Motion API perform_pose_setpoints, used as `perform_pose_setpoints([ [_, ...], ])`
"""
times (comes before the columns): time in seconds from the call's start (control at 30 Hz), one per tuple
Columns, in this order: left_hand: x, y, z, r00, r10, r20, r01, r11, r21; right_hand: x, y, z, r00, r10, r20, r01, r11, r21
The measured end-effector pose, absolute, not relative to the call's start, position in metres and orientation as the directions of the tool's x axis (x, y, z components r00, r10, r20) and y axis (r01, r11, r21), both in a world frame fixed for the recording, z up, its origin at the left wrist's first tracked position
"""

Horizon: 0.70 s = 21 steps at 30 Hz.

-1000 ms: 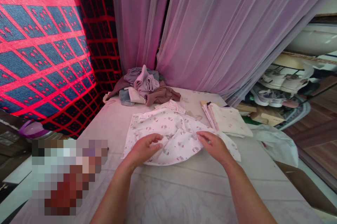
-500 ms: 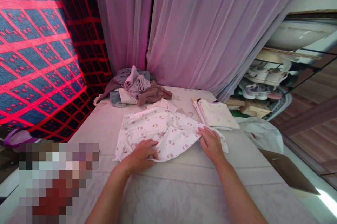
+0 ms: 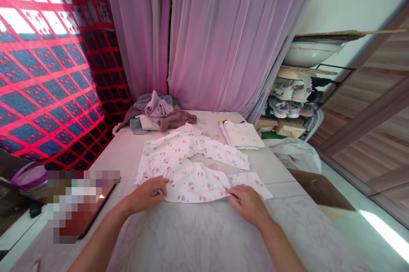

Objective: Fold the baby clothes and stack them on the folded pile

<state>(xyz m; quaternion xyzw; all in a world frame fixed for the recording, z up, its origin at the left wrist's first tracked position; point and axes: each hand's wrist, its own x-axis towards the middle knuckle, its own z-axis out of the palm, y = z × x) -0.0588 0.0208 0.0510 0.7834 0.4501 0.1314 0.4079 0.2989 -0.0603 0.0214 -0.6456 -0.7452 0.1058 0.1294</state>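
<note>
White pajama pants (image 3: pixel 188 174) with a small printed pattern lie spread on the bed, waist end at the left and the two legs parted toward the right. My left hand (image 3: pixel 148 195) is closed on the near edge close to the waist end, thumb and fingers pinched together. Farther right along the same edge, my right hand (image 3: pixel 247 204) grips the near leg, its fingers curled over the cloth. The end of that leg spreads out beyond my right hand.
A rumpled pile of clothes (image 3: pixel 156 112) lies at the far left of the bed, and a folded stack (image 3: pixel 243 134) at the far right. A pixelated flat object (image 3: pixel 81 208) rests at the left. Beyond the right edge stand a shoe rack (image 3: pixel 287 93) and a cardboard box (image 3: pixel 322 189).
The near pant leg has been drawn toward me and now lies apart from the far leg. My right hand has come nearer with it; my left hand has shifted slightly left. The view has turned right.
</note>
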Motion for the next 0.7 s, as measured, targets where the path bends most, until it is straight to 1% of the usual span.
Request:
perform_pose_setpoints([
  [0.07,-0.062,0.024,0.050,0.542,0.819,-0.188,0.580,-0.203,0.789,0.308,-0.059,0.029,-0.112,0.994,0.017,0.908,0.109,-0.404],
  [0.13,-0.067,0.035,0.050,0.482,0.852,-0.204,0.588,-0.142,0.796,0.325,-0.050,0.035,-0.011,1.000,0.002,0.894,0.010,-0.448],
  [0.2,-0.073,0.053,0.050,0.356,0.918,-0.174,0.655,-0.112,0.747,0.347,-0.033,0.037,0.191,0.981,0.005,0.884,-0.170,-0.435],
  [0.27,-0.079,0.075,0.052,0.182,0.977,-0.113,0.742,-0.061,0.668,0.369,-0.009,0.035,0.416,0.909,0.015,0.840,-0.378,-0.389],
  [0.3,-0.081,0.086,0.052,0.098,0.992,-0.076,0.775,-0.029,0.632,0.378,0.003,0.033,0.482,0.876,-0.002,0.813,-0.449,-0.370],
  [0.37,-0.086,0.107,0.052,-0.025,1.000,-0.013,0.825,0.028,0.565,0.389,0.026,0.027,0.547,0.836,-0.052,0.781,-0.532,-0.328],
  [0.4,-0.087,0.117,0.051,-0.067,0.998,0.003,0.847,0.056,0.529,0.390,0.035,0.024,0.553,0.830,-0.073,0.780,-0.547,-0.305],
  [0.5,-0.089,0.138,0.043,-0.134,0.991,-0.028,0.891,0.133,0.433,0.387,0.053,0.016,0.515,0.851,-0.101,0.809,-0.522,-0.271],
  [0.53,-0.089,0.143,0.038,-0.145,0.988,-0.048,0.897,0.151,0.414,0.385,0.056,0.014,0.489,0.866,-0.103,0.817,-0.497,-0.293],
  [0.57,-0.088,0.147,0.033,-0.150,0.987,-0.060,0.900,0.161,0.405,0.385,0.058,0.012,0.468,0.878,-0.105,0.811,-0.474,-0.343],
  [0.6,-0.086,0.149,0.027,-0.154,0.986,-0.062,0.901,0.165,0.401,0.386,0.060,0.011,0.467,0.878,-0.107,0.773,-0.464,-0.432],
  [0.67,-0.081,0.151,0.016,-0.164,0.986,-0.032,0.907,0.164,0.388,0.392,0.064,0.011,0.524,0.844,-0.118,0.604,-0.465,-0.647],
  [0.7,-0.079,0.151,0.010,-0.168,0.986,0.000,0.914,0.156,0.374,0.396,0.066,0.011,0.561,0.818,-0.128,0.504,-0.460,-0.731],
])
